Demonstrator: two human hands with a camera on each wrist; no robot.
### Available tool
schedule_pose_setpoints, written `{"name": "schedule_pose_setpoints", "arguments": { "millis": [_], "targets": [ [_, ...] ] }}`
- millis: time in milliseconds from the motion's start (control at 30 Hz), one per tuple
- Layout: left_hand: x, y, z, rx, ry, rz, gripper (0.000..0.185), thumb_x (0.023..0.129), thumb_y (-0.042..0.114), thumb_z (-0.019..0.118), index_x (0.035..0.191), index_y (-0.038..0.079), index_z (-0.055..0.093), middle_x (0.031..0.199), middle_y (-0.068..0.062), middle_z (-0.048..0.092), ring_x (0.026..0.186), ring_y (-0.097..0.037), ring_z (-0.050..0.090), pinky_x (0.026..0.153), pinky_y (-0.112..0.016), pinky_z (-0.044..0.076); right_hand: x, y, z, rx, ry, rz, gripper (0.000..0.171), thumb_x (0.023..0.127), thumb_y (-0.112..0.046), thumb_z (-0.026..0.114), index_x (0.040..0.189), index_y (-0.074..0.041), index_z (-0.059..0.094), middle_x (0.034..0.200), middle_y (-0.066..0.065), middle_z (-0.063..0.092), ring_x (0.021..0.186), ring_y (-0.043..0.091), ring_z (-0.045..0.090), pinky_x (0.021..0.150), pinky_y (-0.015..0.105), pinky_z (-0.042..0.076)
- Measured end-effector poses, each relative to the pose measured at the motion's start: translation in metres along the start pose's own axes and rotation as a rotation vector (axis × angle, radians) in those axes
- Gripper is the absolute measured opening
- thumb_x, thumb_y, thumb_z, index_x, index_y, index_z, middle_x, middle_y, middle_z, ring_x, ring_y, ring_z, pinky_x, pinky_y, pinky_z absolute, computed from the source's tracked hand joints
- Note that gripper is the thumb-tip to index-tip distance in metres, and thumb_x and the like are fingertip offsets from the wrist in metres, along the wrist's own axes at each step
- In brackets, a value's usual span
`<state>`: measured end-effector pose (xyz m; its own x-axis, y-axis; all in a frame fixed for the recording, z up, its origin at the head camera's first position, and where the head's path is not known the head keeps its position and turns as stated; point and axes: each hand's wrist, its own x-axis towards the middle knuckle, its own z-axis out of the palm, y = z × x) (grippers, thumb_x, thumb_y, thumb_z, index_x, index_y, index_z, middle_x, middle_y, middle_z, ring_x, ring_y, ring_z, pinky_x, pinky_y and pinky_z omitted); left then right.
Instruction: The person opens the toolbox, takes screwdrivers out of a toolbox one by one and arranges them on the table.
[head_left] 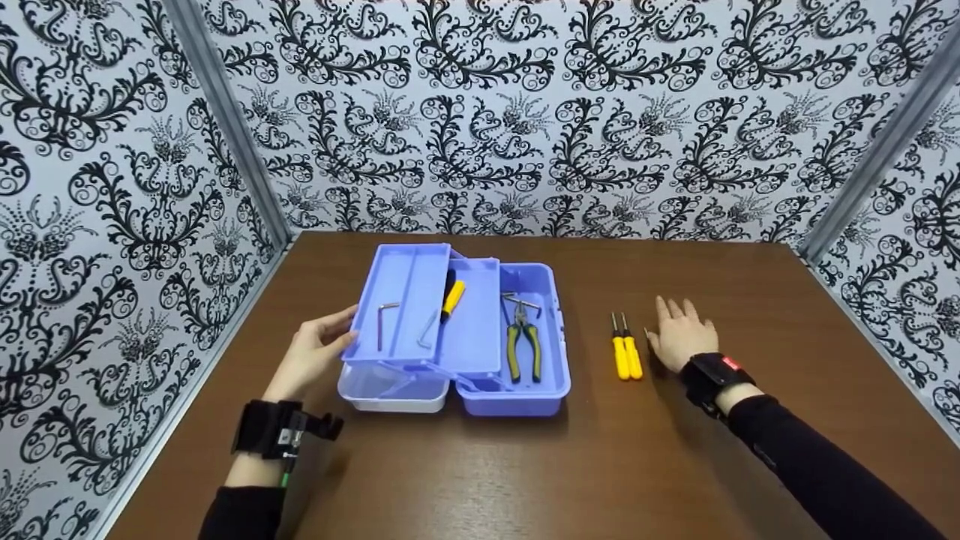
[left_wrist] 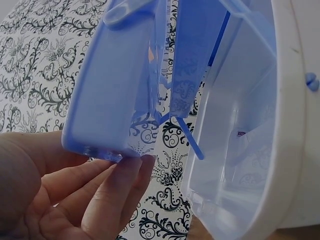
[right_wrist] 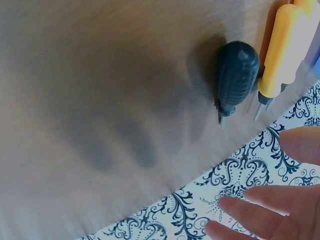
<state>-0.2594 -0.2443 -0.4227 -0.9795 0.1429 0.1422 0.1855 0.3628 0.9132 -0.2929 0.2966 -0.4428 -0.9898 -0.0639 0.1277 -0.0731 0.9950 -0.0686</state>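
Note:
My left hand [head_left: 315, 345] grips the left edge of the upper tray [head_left: 405, 277] of an unfolded lilac toolbox [head_left: 514, 405]; in the left wrist view, thumb and fingers lie on either side of the tray's rim. Two hex keys [head_left: 380, 330] lie in that tray. Over the table, my right hand [head_left: 682, 341] spreads its fingers and holds nothing. By it lies a dark-handled screwdriver [right_wrist: 237, 75], mostly hidden by the hand in the head view. Two yellow-handled screwdrivers [head_left: 627, 356] lie side by side between that hand and the toolbox.
Pliers [head_left: 534, 352] with green and black handles lie in the toolbox's bottom, near small metal tools. A yellow handle [head_left: 453, 300] shows by the middle tray [head_left: 469, 345]. The whitish lid [head_left: 394, 403] rests folded out to the left. Patterned walls [head_left: 495, 150] border the brown table [head_left: 480, 480].

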Motion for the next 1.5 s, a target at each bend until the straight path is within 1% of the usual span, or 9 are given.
{"name": "schedule_pose_setpoints", "arguments": {
  "millis": [67, 167, 300, 500, 667, 833, 1000, 1233, 1500],
  "targets": [
    [0.0, 0.0, 0.0, -0.001, 0.0, 0.001, 0.048, 0.098, 0.004, 0.057, 0.144, -0.002, 0.045, 0.133, -0.028, 0.059, 0.109, -0.034, 0.067, 0.086, -0.018, 0.056, 0.001, -0.001, 0.0, 0.0, 0.008, -0.01, 0.068, 0.097, -0.027, 0.057, 0.152, 0.003, 0.029, 0.151, 0.03, 0.037, 0.143, 0.05, 0.027, 0.108, 0.073, 0.03],
    [0.0, 0.0, 0.001, -0.009, -0.001, 0.001, 0.048, 0.098, 0.004, 0.056, 0.144, -0.002, 0.046, 0.133, -0.028, 0.059, 0.11, -0.035, 0.067, 0.087, -0.019, 0.056, 0.003, -0.004, 0.0, -0.002, 0.01, -0.029, 0.071, 0.099, -0.03, 0.054, 0.156, -0.002, 0.022, 0.158, 0.027, 0.026, 0.148, 0.047, 0.018, 0.113, 0.073, 0.02],
    [-0.001, 0.001, 0.001, -0.015, -0.001, 0.002, 0.047, 0.098, 0.004, 0.056, 0.144, -0.002, 0.046, 0.134, -0.027, 0.059, 0.112, -0.036, 0.066, 0.088, -0.018, 0.056, 0.006, -0.01, 0.0, 0.019, 0.017, -0.051, 0.071, 0.1, -0.033, 0.05, 0.157, -0.005, 0.018, 0.162, 0.023, 0.017, 0.15, 0.044, 0.012, 0.116, 0.072, 0.012],
    [-0.002, 0.001, 0.001, -0.013, -0.002, 0.017, 0.047, 0.098, 0.004, 0.057, 0.143, -0.003, 0.047, 0.132, -0.029, 0.059, 0.115, -0.038, 0.064, 0.089, -0.016, 0.054, 0.011, -0.019, 0.003, 0.051, 0.04, -0.092, 0.067, 0.102, -0.035, 0.046, 0.157, -0.008, 0.02, 0.163, 0.021, 0.017, 0.15, 0.043, 0.012, 0.117, 0.07, 0.012],
    [-0.003, 0.002, 0.0, -0.012, 0.003, 0.017, 0.047, 0.098, 0.004, 0.057, 0.143, -0.003, 0.047, 0.132, -0.029, 0.06, 0.111, -0.036, 0.066, 0.088, -0.017, 0.055, 0.017, -0.031, 0.003, 0.077, 0.059, -0.134, 0.064, 0.103, -0.036, 0.043, 0.157, -0.01, 0.023, 0.163, 0.02, 0.018, 0.151, 0.042, 0.014, 0.119, 0.068, 0.011],
    [-0.002, 0.002, 0.0, -0.003, 0.002, 0.015, 0.048, 0.097, 0.003, 0.057, 0.143, -0.003, 0.047, 0.132, -0.029, 0.06, 0.109, -0.034, 0.067, 0.086, -0.018, 0.056, 0.021, -0.045, 0.001, 0.085, 0.084, -0.179, 0.063, 0.103, -0.036, 0.045, 0.157, -0.01, 0.025, 0.163, 0.018, 0.021, 0.151, 0.041, 0.014, 0.121, 0.066, 0.01],
    [-0.002, 0.001, -0.001, 0.02, -0.007, 0.026, 0.049, 0.097, 0.002, 0.057, 0.143, -0.004, 0.045, 0.132, -0.03, 0.059, 0.11, -0.038, 0.066, 0.087, -0.02, 0.057, 0.025, -0.059, -0.002, 0.081, 0.084, -0.214, 0.064, 0.103, -0.038, 0.045, 0.157, -0.011, 0.024, 0.163, 0.016, 0.022, 0.151, 0.041, 0.014, 0.121, 0.065, 0.009],
    [-0.002, 0.001, -0.001, 0.009, -0.017, 0.02, 0.049, 0.097, 0.003, 0.056, 0.144, -0.004, 0.044, 0.134, -0.03, 0.057, 0.112, -0.039, 0.065, 0.09, -0.023, 0.057, 0.03, -0.077, -0.006, 0.098, 0.055, -0.244, 0.065, 0.103, -0.042, 0.042, 0.158, -0.016, 0.021, 0.164, 0.014, 0.02, 0.152, 0.039, 0.011, 0.122, 0.062, 0.008],
    [-0.003, 0.003, -0.001, 0.016, -0.018, 0.023, 0.048, 0.099, 0.006, 0.057, 0.144, -0.003, 0.045, 0.136, -0.028, 0.057, 0.118, -0.038, 0.062, 0.092, -0.02, 0.054, 0.031, -0.104, -0.015, 0.127, 0.051, -0.302, 0.062, 0.103, -0.037, 0.047, 0.157, -0.014, 0.026, 0.163, 0.014, 0.025, 0.152, 0.039, 0.014, 0.122, 0.063, 0.009]
  ]
}}
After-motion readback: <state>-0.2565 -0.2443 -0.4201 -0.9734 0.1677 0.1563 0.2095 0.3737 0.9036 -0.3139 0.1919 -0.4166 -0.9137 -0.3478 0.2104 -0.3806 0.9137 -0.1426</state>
